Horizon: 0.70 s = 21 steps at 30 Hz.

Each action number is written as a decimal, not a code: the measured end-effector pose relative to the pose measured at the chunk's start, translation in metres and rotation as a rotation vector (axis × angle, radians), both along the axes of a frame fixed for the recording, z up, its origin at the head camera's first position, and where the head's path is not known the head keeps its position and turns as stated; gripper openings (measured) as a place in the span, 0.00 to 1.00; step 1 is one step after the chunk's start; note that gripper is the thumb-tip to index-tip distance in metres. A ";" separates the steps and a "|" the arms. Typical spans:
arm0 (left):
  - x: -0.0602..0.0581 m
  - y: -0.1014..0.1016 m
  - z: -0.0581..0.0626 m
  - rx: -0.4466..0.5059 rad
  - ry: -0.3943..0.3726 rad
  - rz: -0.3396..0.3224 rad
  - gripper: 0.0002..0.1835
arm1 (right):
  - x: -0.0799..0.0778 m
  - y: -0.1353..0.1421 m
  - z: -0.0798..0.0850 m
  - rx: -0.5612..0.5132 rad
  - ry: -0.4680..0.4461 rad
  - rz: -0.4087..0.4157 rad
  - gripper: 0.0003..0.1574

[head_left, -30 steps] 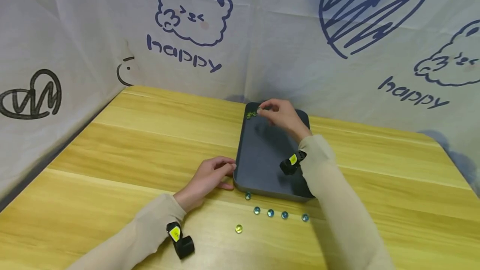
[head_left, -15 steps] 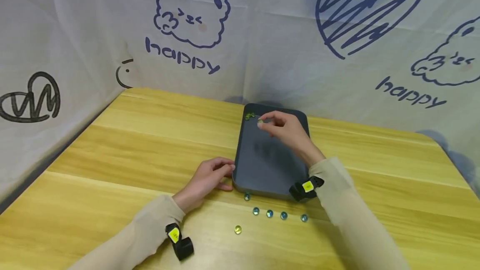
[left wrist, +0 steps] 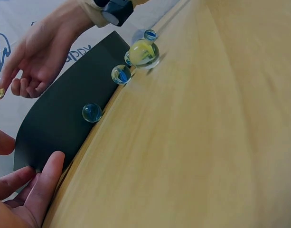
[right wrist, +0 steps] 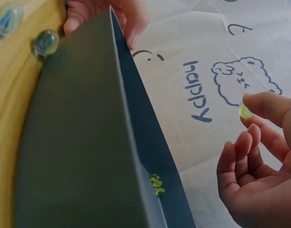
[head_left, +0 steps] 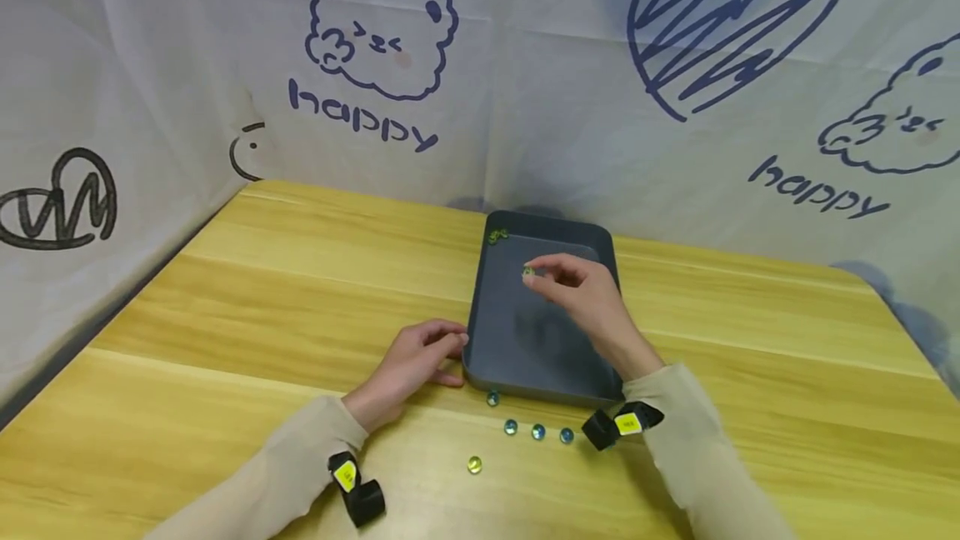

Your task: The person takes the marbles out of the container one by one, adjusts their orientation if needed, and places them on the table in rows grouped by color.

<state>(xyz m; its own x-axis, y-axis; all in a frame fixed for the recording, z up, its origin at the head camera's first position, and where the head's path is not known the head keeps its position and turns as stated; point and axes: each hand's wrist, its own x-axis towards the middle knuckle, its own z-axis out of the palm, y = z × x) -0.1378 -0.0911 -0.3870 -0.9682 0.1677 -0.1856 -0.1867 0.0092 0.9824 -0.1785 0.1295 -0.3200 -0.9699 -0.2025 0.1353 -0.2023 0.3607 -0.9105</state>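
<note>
In the head view my right hand pinches a yellow-green marble between thumb and index finger, above the dark grey tray. The right wrist view shows that marble at the fingertips, with the other fingers loosely bent. My left hand rests against the tray's near left side, its fingertips touching the wall and rim. Several green marbles lie together inside the tray's far left corner. The left wrist view shows the left fingers against the tray's outer wall.
On the wooden table, a blue marble lies close to the tray's front wall. Other blue marbles form a row in front of it. A yellow marble sits nearer to me. Behind the table hangs a white printed cloth.
My right hand has drawn back from the tray's far left corner toward me and slightly right, still pinching the marble. My left hand has stayed at the tray's side.
</note>
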 end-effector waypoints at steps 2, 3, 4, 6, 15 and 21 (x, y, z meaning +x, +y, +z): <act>0.000 0.000 0.000 -0.004 0.002 -0.003 0.16 | 0.004 0.002 -0.001 -0.015 0.008 -0.010 0.19; 0.000 0.000 0.001 -0.005 0.002 -0.004 0.16 | 0.006 0.003 -0.001 -0.020 0.012 -0.017 0.19; 0.000 0.000 0.001 -0.007 0.000 -0.004 0.16 | 0.008 0.004 -0.002 -0.019 0.012 -0.025 0.20; -0.001 0.001 0.002 -0.010 -0.002 -0.003 0.16 | 0.011 0.005 -0.002 -0.030 0.008 -0.026 0.20; -0.001 0.000 0.002 -0.007 -0.002 0.002 0.16 | 0.024 0.003 0.002 -0.066 -0.010 -0.018 0.18; 0.000 -0.002 0.000 -0.003 -0.005 0.005 0.16 | 0.034 -0.002 0.005 -0.036 -0.018 -0.008 0.17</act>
